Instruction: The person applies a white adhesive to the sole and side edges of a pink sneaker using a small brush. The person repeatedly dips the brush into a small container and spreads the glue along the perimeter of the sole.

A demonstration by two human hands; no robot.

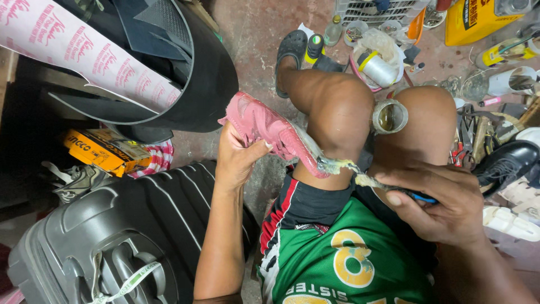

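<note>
My left hand (239, 157) grips a worn pink shoe (270, 129) from underneath and holds it over my left knee, its toe pointing toward my body. My right hand (444, 205) pinches a small blue-handled brush (388, 186) whose glue-smeared tip touches the toe end of the shoe, where yellowish glue strings hang. A small open tin of amber glue (389, 116) is wedged between my knees.
A grey hard-shell suitcase (112, 242) lies at lower left, with rolled black rubber sheets (191, 73) and an orange box (98, 149) beyond it. A black shoe (506, 160), tools, bottles and a yellow container (478, 19) crowd the floor at right. A black clog (291, 50) is on my foot.
</note>
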